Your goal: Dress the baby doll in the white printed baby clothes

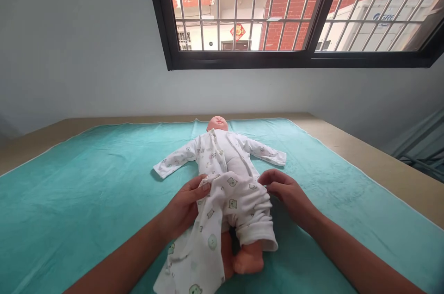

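The left hand [185, 206] and right hand [287, 192] are pinching the doll's [222, 148] trousers [239, 206]. Open teal blanket [86, 183] is spreading wide on both sides, its edges lying well apart.

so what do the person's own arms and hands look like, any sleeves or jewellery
No sleeves show on the left arm or right arm up to the frame's edge. The left hand and right hand wear no gloves, rings, watch or bracelet.

The doll [225, 169] lies on its back on the blanket [86, 183], head toward the window [277, 11], with the left hand [185, 206] and right hand [287, 194] at its two sides.
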`<act>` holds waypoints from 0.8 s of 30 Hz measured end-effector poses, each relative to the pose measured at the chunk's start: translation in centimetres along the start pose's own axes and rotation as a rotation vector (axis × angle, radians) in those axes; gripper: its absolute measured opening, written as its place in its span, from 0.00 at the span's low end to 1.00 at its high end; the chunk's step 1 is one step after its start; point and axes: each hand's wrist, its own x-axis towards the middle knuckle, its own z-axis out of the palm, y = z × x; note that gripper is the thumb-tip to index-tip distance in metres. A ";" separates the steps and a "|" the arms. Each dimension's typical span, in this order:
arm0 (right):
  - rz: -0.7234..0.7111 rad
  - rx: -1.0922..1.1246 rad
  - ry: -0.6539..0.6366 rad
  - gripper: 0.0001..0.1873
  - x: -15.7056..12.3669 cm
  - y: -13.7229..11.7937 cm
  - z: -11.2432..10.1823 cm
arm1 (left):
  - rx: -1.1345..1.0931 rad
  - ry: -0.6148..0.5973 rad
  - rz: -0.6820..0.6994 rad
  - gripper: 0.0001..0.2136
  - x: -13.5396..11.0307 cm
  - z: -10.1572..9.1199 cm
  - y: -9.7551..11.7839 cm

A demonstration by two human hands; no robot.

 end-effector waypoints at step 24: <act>0.165 0.314 -0.356 0.19 3.4 -3.4 8.8 | 0.175 -0.034 -0.062 0.19 0.1 -0.6 0.2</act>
